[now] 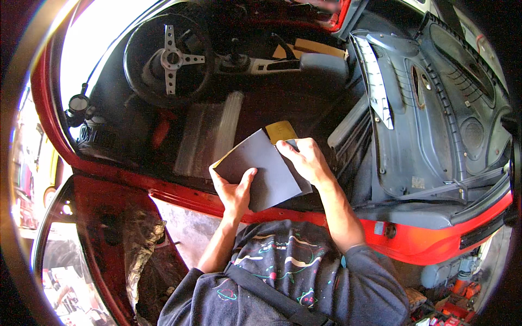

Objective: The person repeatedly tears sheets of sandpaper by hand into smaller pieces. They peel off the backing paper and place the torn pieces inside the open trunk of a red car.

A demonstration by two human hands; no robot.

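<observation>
Above the red door sill of a car, my two hands hold a grey, roughly square sheet (263,174) that looks like sandpaper, tilted. My left hand (234,194) grips its lower left side, the thumb lying on the grey face and the fingers behind it. A yellow strip shows along its left edge. At its upper right, my right hand (308,162) is closed with the thumb on top, at a small yellow-brown piece (281,130). Whether that piece is a folded part of the sheet or a separate one, I cannot tell.
Ahead are a three-spoke steering wheel (172,58), a gear lever (235,57) and a ribbed translucent sheet (206,133) on the car floor. Large grey trim panels (408,119) lie to the right. The red sill (190,193) runs in front of me, with the open door (109,228) at left.
</observation>
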